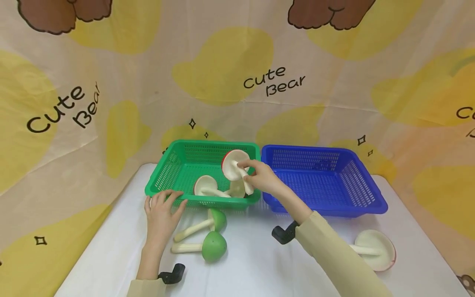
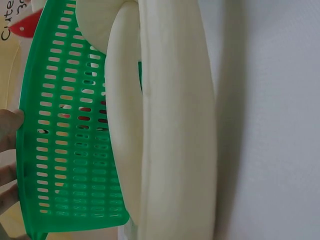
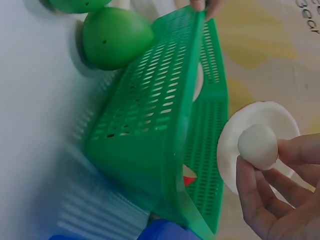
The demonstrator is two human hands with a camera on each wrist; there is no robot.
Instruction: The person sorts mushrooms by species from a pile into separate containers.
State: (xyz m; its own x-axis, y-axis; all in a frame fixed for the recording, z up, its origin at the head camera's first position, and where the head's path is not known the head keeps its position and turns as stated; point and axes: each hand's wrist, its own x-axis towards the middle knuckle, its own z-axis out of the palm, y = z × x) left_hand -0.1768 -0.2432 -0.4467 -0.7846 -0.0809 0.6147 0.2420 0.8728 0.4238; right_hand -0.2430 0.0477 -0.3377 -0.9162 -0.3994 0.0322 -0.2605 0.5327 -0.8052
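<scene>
My right hand (image 1: pixel 265 178) pinches the stem of a toy mushroom (image 1: pixel 234 165) with a red-edged cap and pale underside. It is held above the right side of the green basket (image 1: pixel 178 142); in the right wrist view its stem end (image 3: pixel 257 146) faces the camera. My left hand (image 1: pixel 161 212) grips the basket's front left rim, and its fingers (image 2: pixel 9 127) show at that rim in the left wrist view. Inside the basket lie a red-edged mushroom (image 1: pixel 205 185) and another pale mushroom (image 1: pixel 237 188), partly hidden by the held stem.
Two green-capped mushrooms (image 1: pixel 214 246) lie on the white table before the basket, beside my left hand. A blue basket (image 1: pixel 324 212) stands right of the green one. One red-edged mushroom (image 1: pixel 376 249) lies near my right sleeve. A printed cloth (image 1: pixel 222 62) hangs behind.
</scene>
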